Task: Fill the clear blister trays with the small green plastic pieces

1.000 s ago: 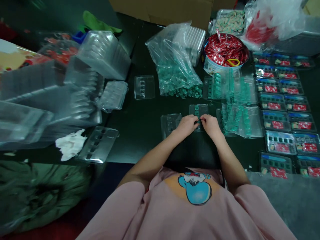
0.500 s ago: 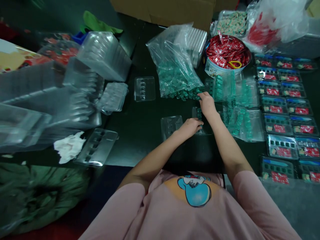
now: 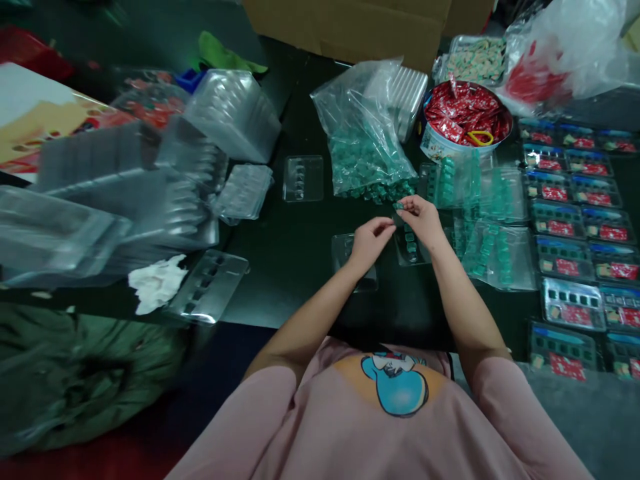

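Between my hands and my body lies a clear plastic tray (image 3: 412, 248) with a column of small wells, some holding green pieces. My right hand (image 3: 421, 219) pinches a small green piece (image 3: 399, 207) above the tray's far end. My left hand (image 3: 371, 243) is closed at the tray's upper left edge, fingertips pressed together; what they hold, if anything, is too small to name. Just beyond, loose green pieces (image 3: 380, 193) spill from the mouth of a clear bag (image 3: 367, 153). Another clear tray (image 3: 343, 248) lies partly beneath my left hand and wrist.
Stacks of clear trays (image 3: 125, 207) fill the left side, near a crumpled white tissue (image 3: 156, 283). A round tin (image 3: 435, 145) of red packets stands back right. Green-filled trays (image 3: 495, 257) and rows of packed trays (image 3: 567, 259) lie on the right. A cardboard box (image 3: 350, 27) stands behind.
My right hand has come back from the loose green pieces with one in its fingers. My left hand has moved away from me to the tray's far end. The view has shifted slightly.
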`<state>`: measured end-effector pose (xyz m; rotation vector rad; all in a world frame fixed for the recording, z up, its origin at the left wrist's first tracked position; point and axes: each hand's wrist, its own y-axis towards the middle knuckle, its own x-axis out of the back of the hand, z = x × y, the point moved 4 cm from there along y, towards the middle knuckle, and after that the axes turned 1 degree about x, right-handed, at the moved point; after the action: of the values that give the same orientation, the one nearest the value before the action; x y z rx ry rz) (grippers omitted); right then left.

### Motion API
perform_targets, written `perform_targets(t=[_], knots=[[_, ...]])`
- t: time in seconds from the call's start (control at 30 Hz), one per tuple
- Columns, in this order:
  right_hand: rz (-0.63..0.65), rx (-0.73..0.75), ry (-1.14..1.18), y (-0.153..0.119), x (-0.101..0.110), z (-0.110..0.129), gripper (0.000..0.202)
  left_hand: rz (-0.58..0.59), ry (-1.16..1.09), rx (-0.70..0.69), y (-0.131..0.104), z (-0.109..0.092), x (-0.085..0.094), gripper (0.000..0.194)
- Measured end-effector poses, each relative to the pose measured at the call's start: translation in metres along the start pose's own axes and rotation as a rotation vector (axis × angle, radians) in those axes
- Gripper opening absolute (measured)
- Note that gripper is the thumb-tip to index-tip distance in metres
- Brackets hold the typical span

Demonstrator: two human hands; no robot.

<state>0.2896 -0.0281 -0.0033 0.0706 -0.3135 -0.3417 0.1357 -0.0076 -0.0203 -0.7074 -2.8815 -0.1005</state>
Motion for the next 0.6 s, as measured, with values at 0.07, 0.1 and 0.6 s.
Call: perform_targets(t=[0.07,0.1,0.6], knots=[[0.021,0.003,0.079,-0.013,-0.011,0.009,0.015,-0.118,-0.194,0.083,0.001,0.002,0.014,0.028],[0.031,0.005,0.085,-0.019,-0.017,0.014,0.014,-0.135,-0.26,0.112,0.001,0.002,0.019,0.03],[0.184,-0.305,0.478,-0.058,-0.073,0.023,0.028,-0.027,-0.302,0.223,-0.022,-0.002,0.07,0.025]])
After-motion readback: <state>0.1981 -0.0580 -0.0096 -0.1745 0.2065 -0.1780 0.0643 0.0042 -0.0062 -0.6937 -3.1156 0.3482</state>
